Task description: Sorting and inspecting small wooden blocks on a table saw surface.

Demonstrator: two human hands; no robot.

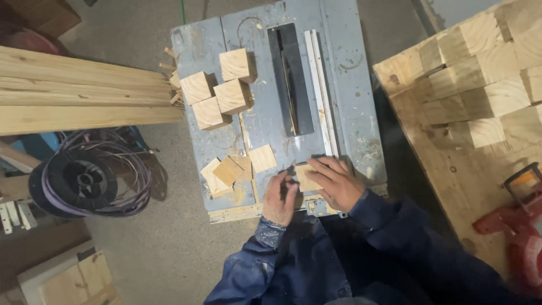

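A small flat wooden piece (305, 179) lies near the front edge of the grey table saw top (344, 85). My right hand (334, 182) lies flat on it, fingers spread over its right side. My left hand (280, 196) is closed around a thin dark pencil-like tool beside the piece's left edge. The saw blade (289, 85) sits in its dark slot farther back, apart from both hands.
Several wooden cubes (217, 87) and thin square offcuts (231, 169) sit on the saw top's left. Long planks (79, 90) lie at left, above a wire spool (84, 178). A pallet stacked with blocks (480, 79) and a red tool (519, 231) are at right.
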